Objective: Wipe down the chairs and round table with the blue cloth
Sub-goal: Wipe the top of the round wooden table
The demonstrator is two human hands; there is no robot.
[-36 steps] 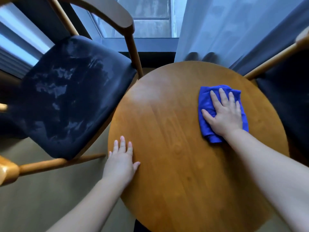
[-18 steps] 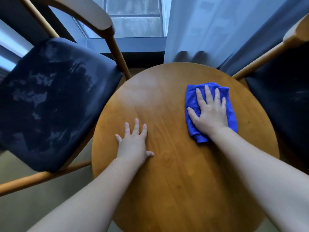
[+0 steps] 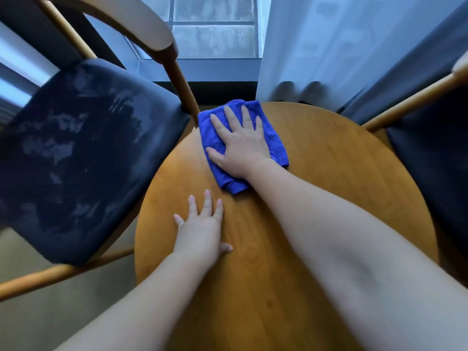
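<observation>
Head camera is showing me a round wooden counter from above, with both bare arms reaching over it. The right hand is lying flat on the blue cloth, fingers straight and spread, palm pressing down and nothing curled around the fabric. The cloth is folded into a thick pad and is sitting at the far left part of the counter, its far corner reaching the rim just beside the wooden post of the left chair.

The left hand is resting nearer to me on bare wood, fingers straight and released, thumb out to the right, grasping nothing. It is lying apart from the cloth.

I am seeing pale smeared patches on the left chair's dark seat cushion. The right chair is sitting at the counter's right edge, only partly in frame. Beyond the counter a sheer curtain is hanging beside a window.
</observation>
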